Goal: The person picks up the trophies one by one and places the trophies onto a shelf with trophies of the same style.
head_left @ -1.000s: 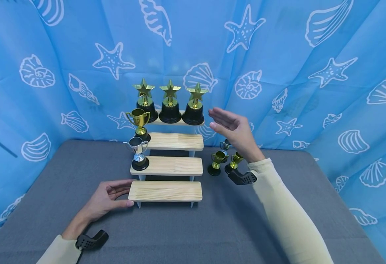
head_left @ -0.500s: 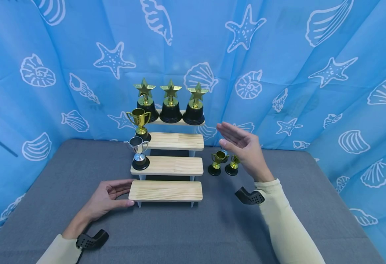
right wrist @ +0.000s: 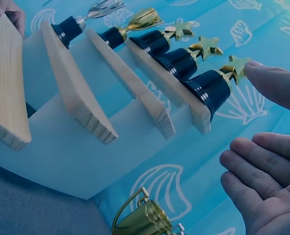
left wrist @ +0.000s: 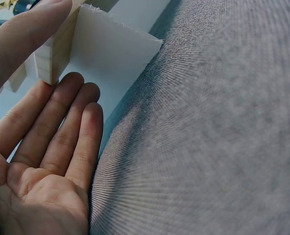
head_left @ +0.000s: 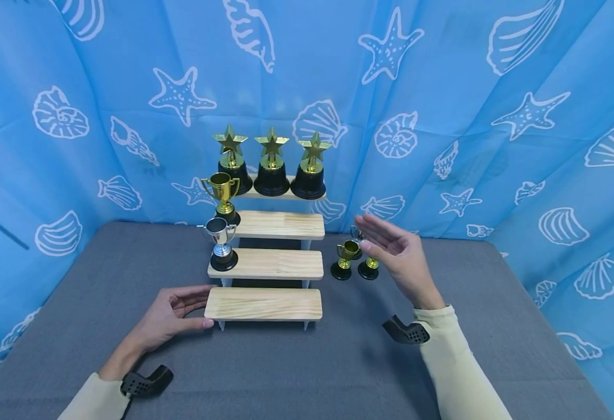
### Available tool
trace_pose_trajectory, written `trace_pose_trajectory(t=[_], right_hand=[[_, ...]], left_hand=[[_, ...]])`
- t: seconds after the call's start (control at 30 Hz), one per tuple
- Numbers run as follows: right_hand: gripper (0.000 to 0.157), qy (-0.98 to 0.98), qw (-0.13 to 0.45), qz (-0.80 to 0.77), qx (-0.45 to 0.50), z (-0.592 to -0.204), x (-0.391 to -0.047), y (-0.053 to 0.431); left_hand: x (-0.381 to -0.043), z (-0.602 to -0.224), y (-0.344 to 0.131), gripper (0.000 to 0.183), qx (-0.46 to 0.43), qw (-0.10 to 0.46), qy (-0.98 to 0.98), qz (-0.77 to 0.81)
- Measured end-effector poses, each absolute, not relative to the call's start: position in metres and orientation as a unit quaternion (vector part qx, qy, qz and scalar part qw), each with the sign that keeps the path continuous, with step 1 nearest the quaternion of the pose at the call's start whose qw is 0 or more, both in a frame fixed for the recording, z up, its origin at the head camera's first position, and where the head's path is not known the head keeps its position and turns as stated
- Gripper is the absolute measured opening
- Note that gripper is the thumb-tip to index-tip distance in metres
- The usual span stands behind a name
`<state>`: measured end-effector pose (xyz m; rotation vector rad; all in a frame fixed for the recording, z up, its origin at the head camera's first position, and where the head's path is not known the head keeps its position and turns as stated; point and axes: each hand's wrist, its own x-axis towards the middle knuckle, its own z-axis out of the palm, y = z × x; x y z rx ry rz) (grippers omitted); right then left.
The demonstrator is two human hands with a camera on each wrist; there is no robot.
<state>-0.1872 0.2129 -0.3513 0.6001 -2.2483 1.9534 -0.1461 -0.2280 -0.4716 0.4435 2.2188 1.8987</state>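
My left hand [head_left: 167, 318] touches the left end of the lowest shelf [head_left: 262, 304] of a four-step wooden display rack. Its fingers are straight, the thumb at the front corner and the fingertips [left wrist: 69, 81] at the board's edge. My right hand [head_left: 398, 256] hovers with straight fingers, holding nothing, to the right of the rack. Below and behind it stand small trophy cups: a gold cup [head_left: 346, 256], another gold cup [head_left: 368, 269] partly hidden by the hand, and a silver cup [head_left: 356, 233] behind, also partly covered.
Three gold star trophies [head_left: 272, 166] with black bases line the top shelf. A gold cup trophy [head_left: 223, 192] and a silver cup trophy [head_left: 220, 236] stand at the left ends of the two middle shelves. Grey cloth covers the table [head_left: 265, 373]; a blue shell-print curtain [head_left: 443, 87] hangs behind.
My right hand has moved down and slightly right, from beside the top shelf's star trophies to over the small cups. The left hand stays at the lowest shelf.
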Motion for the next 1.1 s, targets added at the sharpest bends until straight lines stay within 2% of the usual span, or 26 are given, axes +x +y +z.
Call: trace_pose_trajectory(t=[1.1], right_hand=[[0.055,-0.702,0.075,0.682,0.188,-0.363,-0.182,0.227]], left_hand=[[-0.146,-0.471,-0.230,0.065,0.165,0.090,0.750,0.634]])
